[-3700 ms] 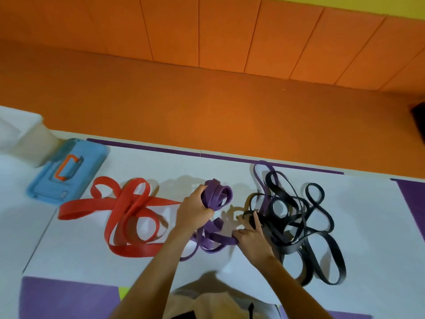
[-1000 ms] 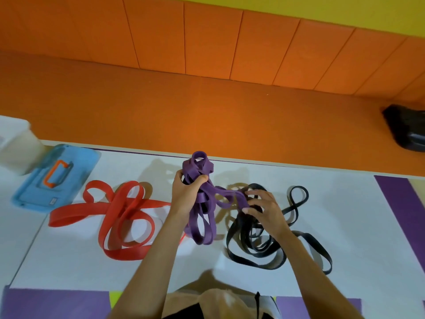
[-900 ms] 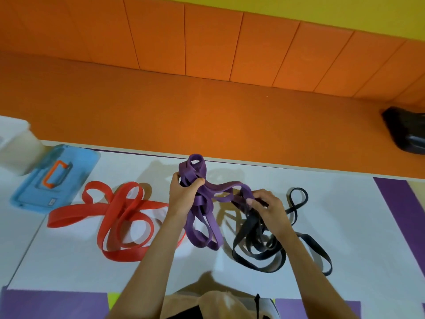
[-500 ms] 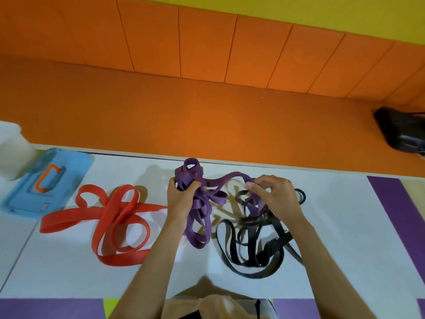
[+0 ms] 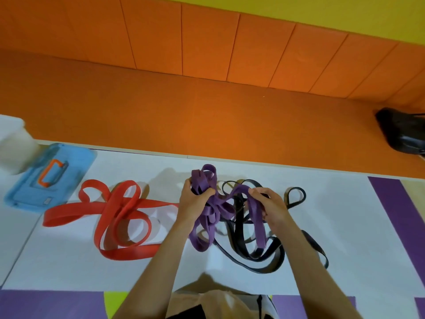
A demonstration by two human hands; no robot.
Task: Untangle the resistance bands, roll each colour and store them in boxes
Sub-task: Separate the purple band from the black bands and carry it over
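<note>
Purple loops of band point(image 5: 208, 217) hung bunched between both hands above the white mat point(image 5: 345, 226). The left hand point(image 5: 192, 203) was clenched around the gathered top of the bundle, and the right hand point(image 5: 269, 207) pinched a purple strand over the black band point(image 5: 248, 249). The red band point(image 5: 119, 217) lay apart to the left, near a blue box lid point(image 5: 49, 178).

We are sitting at a mat point(image 5: 333, 226) with three bands lying on it. One band point(image 5: 119, 217) is lying to the left, apart from the others. A second band point(image 5: 208, 217) is hanging in the middle between our hands, tangling with a third band point(image 5: 250, 249) to its right. A lid point(image 5: 49, 178) is lying at the far left, a box point(image 5: 13, 143) overlapping its far corner.
</note>
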